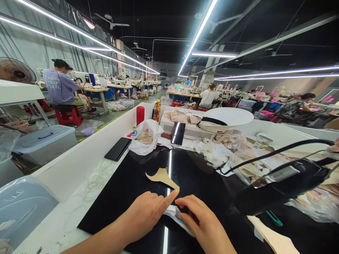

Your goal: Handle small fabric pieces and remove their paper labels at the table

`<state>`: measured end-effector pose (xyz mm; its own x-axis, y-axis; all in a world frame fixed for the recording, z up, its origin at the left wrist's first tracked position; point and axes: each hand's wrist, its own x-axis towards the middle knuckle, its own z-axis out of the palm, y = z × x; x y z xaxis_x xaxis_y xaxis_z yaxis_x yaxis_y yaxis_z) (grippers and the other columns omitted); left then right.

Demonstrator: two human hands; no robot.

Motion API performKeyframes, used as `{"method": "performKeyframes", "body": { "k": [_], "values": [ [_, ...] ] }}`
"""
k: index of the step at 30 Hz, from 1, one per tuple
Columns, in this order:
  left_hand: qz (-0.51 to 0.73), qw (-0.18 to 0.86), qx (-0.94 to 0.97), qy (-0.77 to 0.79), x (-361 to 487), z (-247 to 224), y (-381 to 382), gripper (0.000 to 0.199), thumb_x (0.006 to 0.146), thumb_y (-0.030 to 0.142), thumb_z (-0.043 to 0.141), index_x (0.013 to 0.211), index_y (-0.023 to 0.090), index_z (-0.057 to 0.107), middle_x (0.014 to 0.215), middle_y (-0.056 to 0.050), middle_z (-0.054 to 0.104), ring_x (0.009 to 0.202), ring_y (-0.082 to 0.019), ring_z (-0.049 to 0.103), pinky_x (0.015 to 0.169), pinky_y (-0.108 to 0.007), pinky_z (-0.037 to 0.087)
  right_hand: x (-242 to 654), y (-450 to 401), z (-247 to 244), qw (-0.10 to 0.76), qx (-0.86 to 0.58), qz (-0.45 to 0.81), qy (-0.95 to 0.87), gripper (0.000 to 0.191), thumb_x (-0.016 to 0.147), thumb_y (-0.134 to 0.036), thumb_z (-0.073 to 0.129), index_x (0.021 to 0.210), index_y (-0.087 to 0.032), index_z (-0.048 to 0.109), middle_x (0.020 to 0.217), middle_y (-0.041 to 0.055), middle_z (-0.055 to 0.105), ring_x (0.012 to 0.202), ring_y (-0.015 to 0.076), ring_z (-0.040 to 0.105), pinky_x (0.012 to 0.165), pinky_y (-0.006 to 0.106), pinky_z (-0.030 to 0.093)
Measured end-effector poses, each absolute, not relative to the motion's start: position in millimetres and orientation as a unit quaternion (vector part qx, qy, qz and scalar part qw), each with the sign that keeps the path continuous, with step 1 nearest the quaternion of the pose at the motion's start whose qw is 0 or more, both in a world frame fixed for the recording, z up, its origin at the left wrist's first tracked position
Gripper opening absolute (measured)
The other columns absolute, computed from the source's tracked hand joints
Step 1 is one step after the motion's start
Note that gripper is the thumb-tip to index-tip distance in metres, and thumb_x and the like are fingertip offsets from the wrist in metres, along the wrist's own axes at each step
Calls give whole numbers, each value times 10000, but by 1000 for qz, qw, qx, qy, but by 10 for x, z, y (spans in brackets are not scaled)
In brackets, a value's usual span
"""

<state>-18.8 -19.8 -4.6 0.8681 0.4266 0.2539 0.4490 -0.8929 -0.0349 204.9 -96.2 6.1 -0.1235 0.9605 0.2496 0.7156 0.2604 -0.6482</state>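
Note:
A beige, curved cut piece (162,176) lies on a glossy black work surface (143,190). My left hand (147,216) stretches its index finger onto the near tip of that piece, while its other fingers are partly curled and hold nothing visible. Just to the right, my right hand (200,217) has thumb and fingers bent around the edge of a white-and-blue strip (172,210). The strip lies low over the black surface, partly hidden by both hands. Whether it is paper or cloth, I cannot tell.
A black handheld machine (283,185) with a cable stands at the right, near another beige piece (275,236). Behind are a white plastic bag (145,137), a black phone (118,148), a bottle (156,110) and fabric scraps (221,151). People sew farther off.

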Motion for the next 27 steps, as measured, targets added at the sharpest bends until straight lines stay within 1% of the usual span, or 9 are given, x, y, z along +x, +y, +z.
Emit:
{"method": "performKeyframes", "body": {
  "k": [2,4,9,13,15,18,21,24,27],
  "values": [
    [-117,37,-968,-219,-193,-48,-186,988,835,-47,459,1579,149,-162,906,15,661,710,-190,620,643,-320,491,2044,-971,62,317,-565,155,-746,222,981,-236,637,1178,-326,686,1115,12,714,992,206,703,872,281,588],
    [-121,35,-969,-211,-196,-47,-178,991,820,-55,449,1577,138,-161,899,8,664,701,-194,619,635,-319,489,2035,-990,59,301,-551,114,-770,241,1007,-234,607,1226,-313,670,1152,26,710,1025,214,697,896,303,592],
    [-131,23,-972,-195,-203,-37,-180,970,843,-47,450,1578,121,-160,929,-15,675,736,-210,637,653,-333,503,2003,-1026,49,250,-505,22,-826,279,1068,-194,479,1307,-245,612,1161,62,721,979,215,698,868,328,596],
    [-119,11,-974,-194,-201,-18,-192,978,846,-45,459,1578,157,-157,930,-8,675,735,-203,631,665,-323,491,1996,-1026,49,259,-485,-5,-836,276,1074,-181,467,1310,-227,602,1136,60,735,955,216,702,863,344,594],
    [-122,7,-975,-187,-200,-10,-196,966,847,-40,454,1576,154,-150,924,-9,674,729,-202,623,658,-322,480,1998,-1032,46,273,-488,18,-829,274,1071,-179,472,1304,-232,605,1130,52,732,956,208,700,851,332,596],
    [-137,2,-974,-180,-203,-12,-200,910,868,-30,421,1581,146,-117,898,-11,666,706,-203,607,641,-326,466,1995,-1046,40,300,-498,86,-809,260,1067,-198,492,1282,-258,626,1137,34,726,992,197,691,861,303,589],
    [-144,-4,-974,-176,-207,-31,-200,906,867,-38,393,1588,156,-120,897,-17,664,703,-213,603,639,-333,466,1981,-1045,22,337,-515,160,-772,212,1058,-248,526,1197,-287,681,1104,13,734,994,196,694,876,292,578],
    [-139,-31,-972,-188,-206,-41,-206,968,864,-42,425,1586,199,-173,929,-29,673,729,-226,622,657,-335,486,1970,-1026,-3,364,-537,232,-725,186,1041,-297,554,1123,-300,721,1080,0,743,986,200,699,890,294,565],
    [-138,-117,-959,-216,-200,-10,-220,979,933,23,509,1592,293,-162,1043,-45,693,820,-232,659,737,-335,518,1969,-1004,-3,364,-553,284,-694,201,1037,-336,548,1082,-308,741,1063,-5,750,986,199,700,891,291,546]
  ]
}}
